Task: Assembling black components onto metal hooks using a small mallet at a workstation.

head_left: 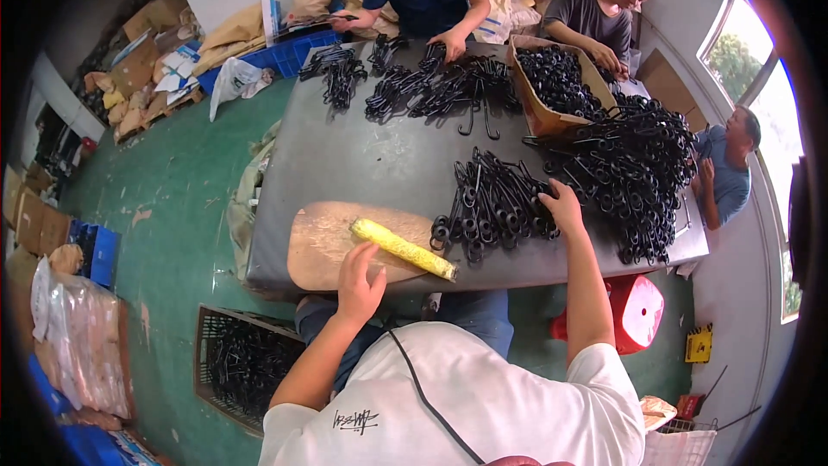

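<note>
"One relation counts most from where I sit: how does the near bundle of black hooks lie from the right hand?"

"Just to its left. I see that hand at the bundle's right edge, fingertips seemingly against the outermost pieces, so it is clearly the nearer one."

"And its grip?"

"Fingers a little bent. From my view I cannot tell whether they are clamped on a hook or only resting there."

"What about the left hand?"

"Its grip is apart, thumb away from the fingers, with nothing in it that I can make out. It is at the near side of the yellow stick; I can't confirm contact."

"Where does everything lie?"

"The bundle is on the tabletop, between the wooden board and the large heap of black hooks. The stick slants across the board, from far left to near right."

"Which way do the bundle's hooks point?"

"Long axes run mostly front to back, fanned somewhat, with many rings toward the near edge. I judge that pulling along that axis would tangle them less than pulling sideways."
</note>
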Motion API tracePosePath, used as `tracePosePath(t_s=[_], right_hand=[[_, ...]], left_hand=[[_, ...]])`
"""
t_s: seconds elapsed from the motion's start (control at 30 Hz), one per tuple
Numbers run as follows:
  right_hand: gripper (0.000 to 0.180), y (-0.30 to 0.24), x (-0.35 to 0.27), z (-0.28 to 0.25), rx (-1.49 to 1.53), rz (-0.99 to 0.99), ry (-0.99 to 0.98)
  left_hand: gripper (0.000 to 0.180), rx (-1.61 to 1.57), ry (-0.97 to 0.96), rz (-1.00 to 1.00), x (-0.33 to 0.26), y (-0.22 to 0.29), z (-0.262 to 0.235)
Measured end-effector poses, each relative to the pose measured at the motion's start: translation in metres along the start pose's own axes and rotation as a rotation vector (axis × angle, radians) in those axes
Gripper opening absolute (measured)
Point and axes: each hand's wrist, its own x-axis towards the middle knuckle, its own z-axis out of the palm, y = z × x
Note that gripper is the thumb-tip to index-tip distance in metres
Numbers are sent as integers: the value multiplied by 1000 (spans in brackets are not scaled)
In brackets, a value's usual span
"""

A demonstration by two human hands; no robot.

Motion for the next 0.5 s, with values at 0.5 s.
tracePosePath(t_s=[0.5], right_hand=[[70,-221,-139,49,127,-763,51]], left_hand=[[53,-1092,-105,-403,77,46,-17]])
